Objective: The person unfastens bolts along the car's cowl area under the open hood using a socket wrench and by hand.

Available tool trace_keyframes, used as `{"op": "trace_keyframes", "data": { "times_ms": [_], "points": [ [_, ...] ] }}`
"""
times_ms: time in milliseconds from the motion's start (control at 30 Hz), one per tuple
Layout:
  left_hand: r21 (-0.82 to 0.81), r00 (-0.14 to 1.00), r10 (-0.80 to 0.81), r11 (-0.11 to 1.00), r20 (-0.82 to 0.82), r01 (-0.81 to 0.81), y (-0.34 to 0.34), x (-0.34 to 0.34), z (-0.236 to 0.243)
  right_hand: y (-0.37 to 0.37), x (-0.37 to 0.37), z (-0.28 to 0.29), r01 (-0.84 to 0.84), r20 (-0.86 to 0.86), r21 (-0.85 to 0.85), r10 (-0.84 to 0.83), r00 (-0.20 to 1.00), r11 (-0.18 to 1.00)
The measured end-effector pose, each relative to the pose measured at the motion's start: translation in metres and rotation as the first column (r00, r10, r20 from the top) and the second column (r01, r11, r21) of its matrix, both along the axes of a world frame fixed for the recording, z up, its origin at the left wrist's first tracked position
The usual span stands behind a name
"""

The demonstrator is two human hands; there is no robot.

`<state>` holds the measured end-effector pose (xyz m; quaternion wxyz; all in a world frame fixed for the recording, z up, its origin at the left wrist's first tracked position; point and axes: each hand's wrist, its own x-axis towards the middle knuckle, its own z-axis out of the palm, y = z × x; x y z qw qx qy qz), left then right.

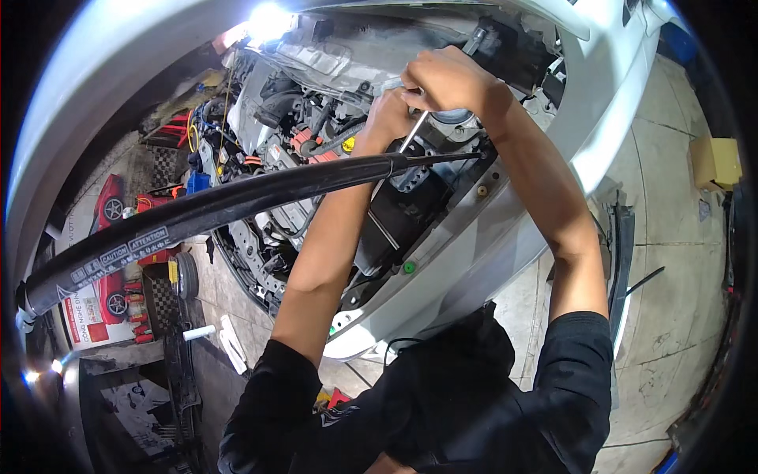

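Observation:
My right hand [446, 79] is curled over a round metal fitting [454, 116] near the back of a car's engine bay; what its fingers grip is hidden. Just left of it and lower, my left hand [387, 117] is closed, its fingers beside the right hand, their contents unclear. A slim silver rod [414, 133] runs diagonally down from between my hands. A black hood strut [237, 197] crosses above my left forearm toward the fender. Below my hands sit a dark battery-like box [391, 221] and an engine [292, 158] with orange parts.
The pale fender [489, 237] edges the bay on the right. On the tiled floor are a cardboard box [714, 164], long dark trim pieces [620, 268], a tyre [185, 276] and white pieces [233, 344]. A lit lamp [268, 24] shines at the top.

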<state>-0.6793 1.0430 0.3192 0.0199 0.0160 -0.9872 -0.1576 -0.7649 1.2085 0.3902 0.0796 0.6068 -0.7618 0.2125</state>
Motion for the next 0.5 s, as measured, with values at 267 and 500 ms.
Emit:
{"op": "trace_keyframes", "data": {
  "times_ms": [267,500],
  "points": [
    [-0.094,0.965,0.26,0.96,-0.041,-0.262,0.015,0.004,0.01,-0.001,0.004,0.004,-0.023,0.03,-0.053,0.025,0.999,0.998],
    [-0.019,0.979,0.197,0.98,-0.047,-0.198,0.004,0.007,0.01,-0.002,0.001,-0.001,0.004,0.015,-0.025,-0.003,1.0,1.0]
  ]
}}
